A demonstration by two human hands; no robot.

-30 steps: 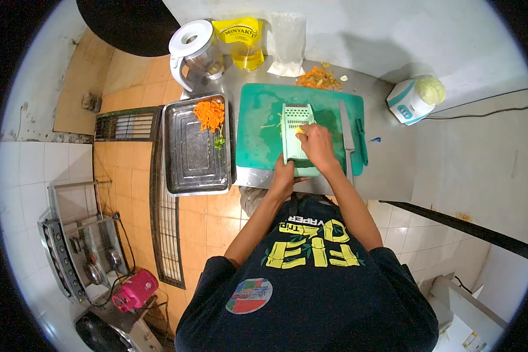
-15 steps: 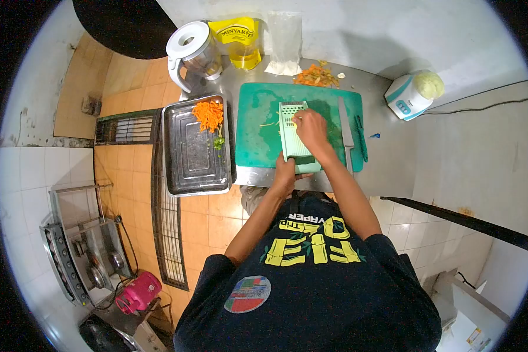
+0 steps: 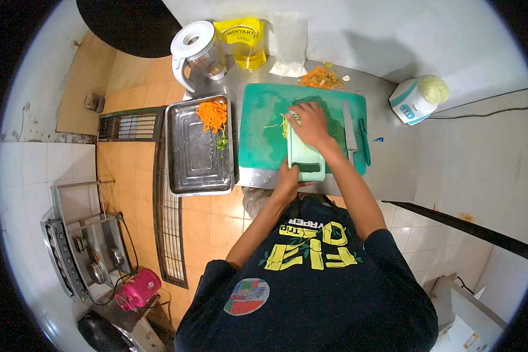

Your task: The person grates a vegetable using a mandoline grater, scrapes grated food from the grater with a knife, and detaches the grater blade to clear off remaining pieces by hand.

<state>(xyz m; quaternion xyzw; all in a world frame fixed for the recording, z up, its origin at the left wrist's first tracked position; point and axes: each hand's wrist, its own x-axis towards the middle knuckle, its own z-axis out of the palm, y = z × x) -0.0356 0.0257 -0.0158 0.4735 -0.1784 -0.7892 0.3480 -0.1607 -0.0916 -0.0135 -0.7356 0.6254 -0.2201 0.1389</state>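
Note:
A pale green grater (image 3: 305, 146) lies lengthwise over the green cutting board (image 3: 263, 149), its near end past the board's edge. My left hand (image 3: 287, 180) is closed around the near end, beside the handle slot. Over the far end curls my right hand (image 3: 311, 123), fingers bent across the edge and covering the coarse holes; whether a piece of vegetable is under the palm is hidden. Pale shreds (image 3: 285, 126) show along the grater's left side. On the board's right lie a knife (image 3: 349, 126) and a dark green-handled tool (image 3: 364, 142).
Left of the board, a metal tray (image 3: 199, 170) holds shredded carrot (image 3: 212, 115) and chopped greens (image 3: 222, 142). Behind stand a blender jug (image 3: 199, 50), a yellow oil pouch (image 3: 247, 44), a clear bag (image 3: 289, 47) and peelings (image 3: 321, 77). A cabbage (image 3: 433, 90) tops a white appliance (image 3: 408, 102).
My right hand has shifted from a pinch on the grater's holes to its far end. The grater has moved slightly toward me and its near end shows more fully.

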